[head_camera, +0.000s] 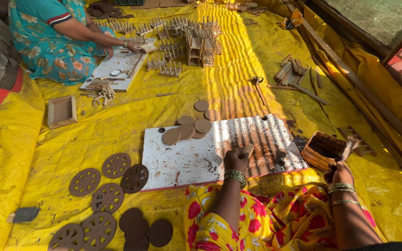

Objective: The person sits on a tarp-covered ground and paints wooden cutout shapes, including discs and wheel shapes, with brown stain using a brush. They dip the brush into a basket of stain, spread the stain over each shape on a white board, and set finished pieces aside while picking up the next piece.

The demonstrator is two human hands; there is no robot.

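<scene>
1. Seated on a yellow tarpaulin (117, 125), a worker presses a small tan wooden piece (247, 148) onto a stained white board (187, 160); the left hand (236, 160) is closed around the piece near the board's middle, toward its near edge.

2. The right hand (342, 173) is closed on the handle of a brush (351, 147), whose head dips into a woven basket (323, 151) holding something dark, just beside the board's right end.

3. Done well, by my reckoning, this step wants the piece held flat and low on the board, and the brush drained against the basket's rim before it crosses over, since the tarpaulin already shows dark stains there.

4. Plain brown discs (188, 129) sit stacked at the board's far edge; the left hand has open board all around it, though a wide sweep forward would reach them.

5. Spoked brown wheels (110, 179) lie to the worker's left, well clear of both hands.

6. The basket stands close to the board's right corner, leaving little room between them; the freer room lies across the board's bare left half.

7. Across the tarpaulin, another person (54, 37) works at a second board (117, 67), beside rows of small wooden frames (189, 39), well apart from this station.
</scene>
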